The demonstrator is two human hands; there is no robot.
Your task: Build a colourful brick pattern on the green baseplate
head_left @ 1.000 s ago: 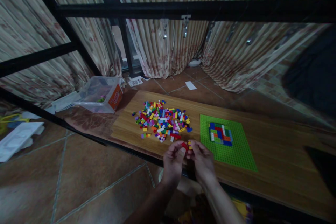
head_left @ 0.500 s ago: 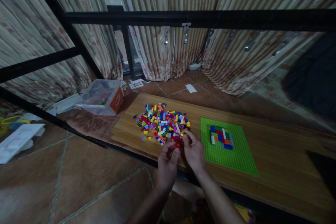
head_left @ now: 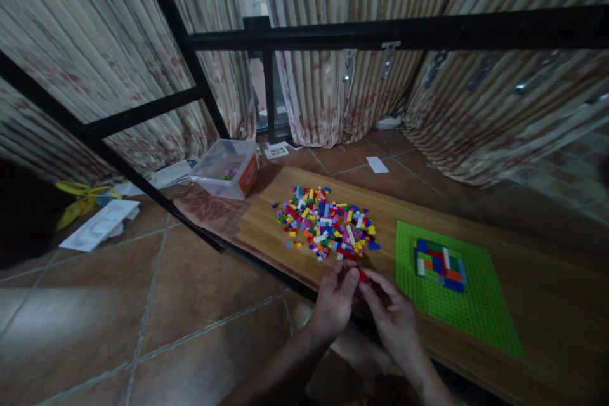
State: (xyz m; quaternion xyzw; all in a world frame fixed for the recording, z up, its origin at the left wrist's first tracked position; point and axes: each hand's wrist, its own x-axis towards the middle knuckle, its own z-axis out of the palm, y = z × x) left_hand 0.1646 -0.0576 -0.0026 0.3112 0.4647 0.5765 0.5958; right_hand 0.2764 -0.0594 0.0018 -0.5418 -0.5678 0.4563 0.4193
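My left hand (head_left: 334,299) and my right hand (head_left: 392,308) meet at the front edge of the wooden board. A small red toy brick (head_left: 362,276) is pinched between their fingertips; the fingers cover most of it. Just beyond my hands lies a loose pile of mixed toy bricks (head_left: 328,219), with a longer red brick (head_left: 347,254) at its near side. To the right, a green baseplate (head_left: 480,311) carries a flat block of joined bricks (head_left: 438,264) in blue, red, white, green and orange.
The wooden board (head_left: 547,304) rests behind a black metal frame (head_left: 295,288). A clear plastic box (head_left: 228,168) with an orange label stands at the back left. White moulded pieces (head_left: 99,225) and a paper slip (head_left: 377,164) lie on the tiled floor. Striped curtains (head_left: 328,95) hang behind.
My right hand has moved from the pile's near edge to my left hand, and its fingers now meet the red brick. The view has swung left, shifting everything rightward in the picture.
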